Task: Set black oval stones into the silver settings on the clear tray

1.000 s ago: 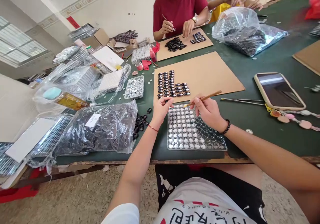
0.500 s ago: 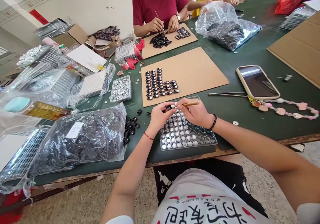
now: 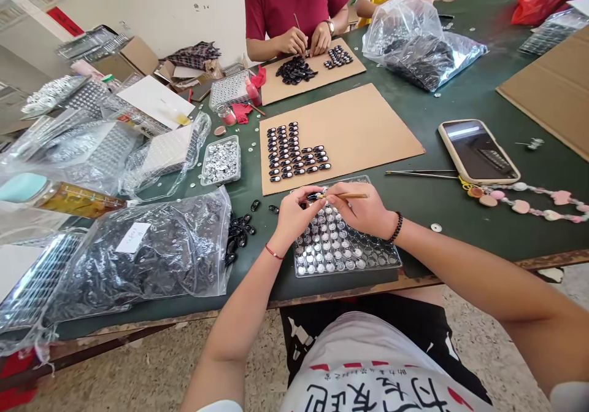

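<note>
My left hand [image 3: 294, 215] pinches a small black oval piece [image 3: 313, 197] at its fingertips. Closed around a slim wooden stick [image 3: 356, 196], my right hand [image 3: 363, 212] brings the stick's tip to that piece; the tip itself is too small to make out. Both hands are over the back part of a clear plastic tray [image 3: 324, 266] with round cells, many filled with whitish discs. Beyond it, a cardboard sheet [image 3: 368, 123] bears rows of black oval pieces with white faces [image 3: 288, 148]. Loose black pieces [image 3: 239, 231] lie left of my left hand.
A plastic bag of black pieces [image 3: 151, 252] and a tub of silvery bits [image 3: 221, 161] are on the left. Tweezers [image 3: 421, 174] and a phone [image 3: 478, 151] with a bead strap lie right. Across the table, a person in a red shirt [image 3: 294, 7] handles similar pieces.
My hands keep nearly the same place and hold. The stick has tilted slightly. The view has shifted a little, and the hands of the person in yellow have gone behind the bag.
</note>
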Available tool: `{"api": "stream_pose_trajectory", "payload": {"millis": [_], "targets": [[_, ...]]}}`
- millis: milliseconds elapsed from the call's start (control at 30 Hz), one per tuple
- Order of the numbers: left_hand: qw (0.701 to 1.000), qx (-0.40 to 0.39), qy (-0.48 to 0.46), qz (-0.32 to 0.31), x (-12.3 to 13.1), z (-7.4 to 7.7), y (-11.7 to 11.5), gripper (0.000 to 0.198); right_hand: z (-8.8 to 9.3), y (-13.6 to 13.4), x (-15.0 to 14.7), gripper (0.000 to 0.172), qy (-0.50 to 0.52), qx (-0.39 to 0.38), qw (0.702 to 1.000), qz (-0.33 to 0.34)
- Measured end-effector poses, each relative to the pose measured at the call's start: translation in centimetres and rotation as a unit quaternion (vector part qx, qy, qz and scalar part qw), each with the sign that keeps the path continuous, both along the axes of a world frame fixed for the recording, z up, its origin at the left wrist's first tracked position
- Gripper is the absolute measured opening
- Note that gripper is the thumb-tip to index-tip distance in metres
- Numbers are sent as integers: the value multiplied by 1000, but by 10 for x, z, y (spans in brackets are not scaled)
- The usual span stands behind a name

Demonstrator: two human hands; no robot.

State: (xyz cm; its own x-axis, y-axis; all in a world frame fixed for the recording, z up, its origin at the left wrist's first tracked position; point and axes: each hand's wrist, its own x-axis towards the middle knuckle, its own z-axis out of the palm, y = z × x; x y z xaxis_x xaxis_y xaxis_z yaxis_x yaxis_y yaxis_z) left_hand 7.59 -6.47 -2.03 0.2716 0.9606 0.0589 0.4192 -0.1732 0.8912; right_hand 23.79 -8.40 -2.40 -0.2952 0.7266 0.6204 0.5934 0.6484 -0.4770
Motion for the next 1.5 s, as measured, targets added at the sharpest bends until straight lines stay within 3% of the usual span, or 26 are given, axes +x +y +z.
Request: {"api": "stream_pose_trajectory", "payload": {"millis": [167, 367, 433, 500, 567, 633, 800, 1067, 1167, 1333, 1400, 1500], "targets": [[1000, 0, -7, 4, 0, 0, -1, 25, -2, 0, -1, 18, -20, 18, 1000, -2], [996, -36, -81, 17, 2, -4, -3, 21, -4, -4, -5, 22, -58, 25, 998, 13], [995, -29, -96, 24, 4, -4, -5, 20, 0, -4, -6, 24, -20, -25, 999, 26], [993, -37, -114, 20, 6, -4, -8, 18, 4, -1, -6, 30, 70, -143, 987, 33], [989, -61, -134, 9, 8, -4, -11, 17, 6, 3, -6, 38, 163, -289, 942, 55], [985, -83, -151, 1, 8, -4, -11, 16, 6, 6, -6, 40, 200, -365, 906, 72], [987, -73, -142, -6, 6, -3, -8, 19, -1, 7, -7, 21, 153, -306, 940, -1], [996, 53, -41, -54, 3, 9, -13, 31, -2, 14, -11, 20, 218, -363, 906, -16], [996, 53, -56, -50, 1, 10, -16, 32, -4, 11, -14, 20, 266, -398, 878, 15], [991, 7, -118, -55, -3, 3, -14, 32, -7, 21, -9, 24, 333, -530, 770, 124], [978, -64, -200, -4, -5, 0, -8, 32, -8, 39, -7, 25, 348, -510, 779, 110], [910, -194, -356, 92, -11, -1, 4, 32, -7, 84, -9, 23, 294, -405, 866, -10]]}}
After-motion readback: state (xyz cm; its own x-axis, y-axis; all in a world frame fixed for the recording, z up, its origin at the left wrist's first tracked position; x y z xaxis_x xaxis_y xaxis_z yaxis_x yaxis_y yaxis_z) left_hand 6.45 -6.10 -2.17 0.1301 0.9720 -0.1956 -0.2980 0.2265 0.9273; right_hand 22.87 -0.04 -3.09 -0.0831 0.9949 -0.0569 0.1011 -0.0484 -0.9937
